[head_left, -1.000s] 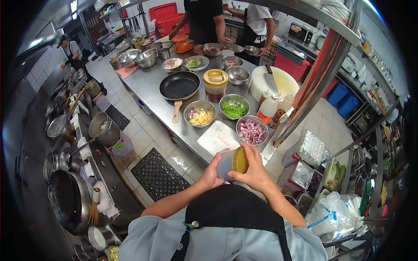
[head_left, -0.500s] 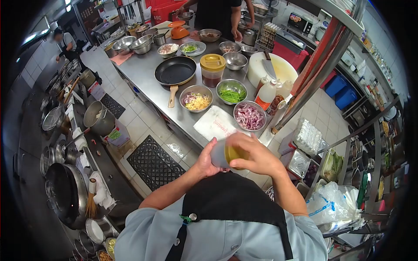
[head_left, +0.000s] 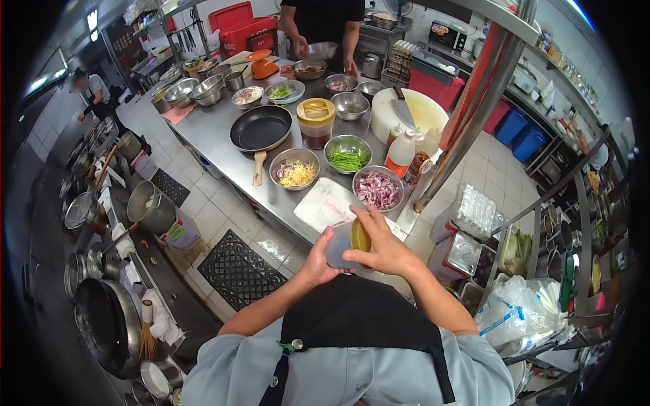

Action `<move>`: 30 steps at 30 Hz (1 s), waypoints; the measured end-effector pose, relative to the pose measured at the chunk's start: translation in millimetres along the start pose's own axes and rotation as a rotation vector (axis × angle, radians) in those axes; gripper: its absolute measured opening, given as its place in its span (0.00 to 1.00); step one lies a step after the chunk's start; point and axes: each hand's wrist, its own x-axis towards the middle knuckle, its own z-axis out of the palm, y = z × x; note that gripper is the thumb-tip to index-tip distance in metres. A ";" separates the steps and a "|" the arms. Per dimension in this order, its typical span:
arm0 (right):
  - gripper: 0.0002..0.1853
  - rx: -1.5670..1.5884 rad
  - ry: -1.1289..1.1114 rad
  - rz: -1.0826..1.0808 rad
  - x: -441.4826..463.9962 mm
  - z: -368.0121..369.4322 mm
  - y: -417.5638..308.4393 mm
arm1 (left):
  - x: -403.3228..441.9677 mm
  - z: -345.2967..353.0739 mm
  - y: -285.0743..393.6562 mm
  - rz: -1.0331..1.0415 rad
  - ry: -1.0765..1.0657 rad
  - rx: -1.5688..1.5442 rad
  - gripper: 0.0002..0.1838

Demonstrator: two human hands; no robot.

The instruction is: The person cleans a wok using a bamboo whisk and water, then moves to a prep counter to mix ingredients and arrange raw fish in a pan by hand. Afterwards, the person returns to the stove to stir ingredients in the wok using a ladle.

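Note:
My left hand (head_left: 317, 262) is wrapped round the cloudy plastic body of a container (head_left: 339, 245), tipped on its side in front of my apron. On its yellow lid (head_left: 359, 235) my right hand (head_left: 388, 247) is closed, thumb and fingers spanning the rim. Just beyond lies a white cloth (head_left: 321, 207) on the steel table (head_left: 215, 139). Near it stand a bowl of chopped red onion (head_left: 377, 190), a bowl of cut green vegetables (head_left: 348, 161), and a bowl of onion and yellow bits (head_left: 296, 173). What the container holds is unclear.
A black frying pan (head_left: 261, 128), a yellow-lidded tub (head_left: 316, 123), bottles (head_left: 401, 150) and a knife (head_left: 403, 108) on a round board (head_left: 433, 120) occupy the table. Another person (head_left: 323, 27) works across it. A wok (head_left: 101, 325) sits on my left; a metal post (head_left: 467, 125) rises on the right.
My right hand has turned about the lid, its fingers now more upright. The container stays between my hands. Across the table, the other person has lifted a metal bowl. The view has shifted slightly.

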 end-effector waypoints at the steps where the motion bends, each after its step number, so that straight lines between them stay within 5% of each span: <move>1: 0.44 0.004 -0.016 -0.052 1.5 -0.3 -0.9 | 2.6 1.4 0.2 0.042 0.007 0.046 0.39; 7: 0.37 -0.203 -0.107 -0.346 -1.1 -31.0 -36.1 | 6.5 -0.6 21.1 -0.296 -0.098 -0.090 0.36; 10: 0.38 -0.135 -0.280 -0.493 7.1 -61.4 -59.2 | 21.6 -8.6 15.0 -0.351 -0.194 -0.183 0.34; 13: 0.41 0.207 -0.213 -0.480 15.9 -78.4 -49.1 | 17.3 -9.0 24.6 -0.353 -0.362 -0.274 0.34; 16: 0.46 0.479 -0.278 -0.247 39.0 -77.2 1.9 | 9.3 -7.7 22.1 -0.210 -0.201 -0.220 0.37; 18: 0.48 0.991 -0.404 0.001 49.1 -51.4 40.4 | 13.9 -27.8 14.7 -0.200 -0.224 -0.295 0.35; 20: 0.39 1.186 -0.483 0.110 53.0 -18.9 59.7 | 15.6 -35.9 8.1 -0.169 -0.162 -0.324 0.35; 24: 0.27 0.827 -0.358 0.121 63.5 9.2 58.4 | 6.1 -51.9 1.2 -0.245 -0.089 -0.390 0.37; 27: 0.20 0.367 0.047 0.114 61.2 1.0 29.7 | -8.8 -44.5 7.1 -0.193 -0.060 -0.550 0.38; 30: 0.15 0.058 0.117 -0.237 54.6 -15.3 0.6 | -15.9 -40.1 11.2 -0.079 -0.075 -0.487 0.38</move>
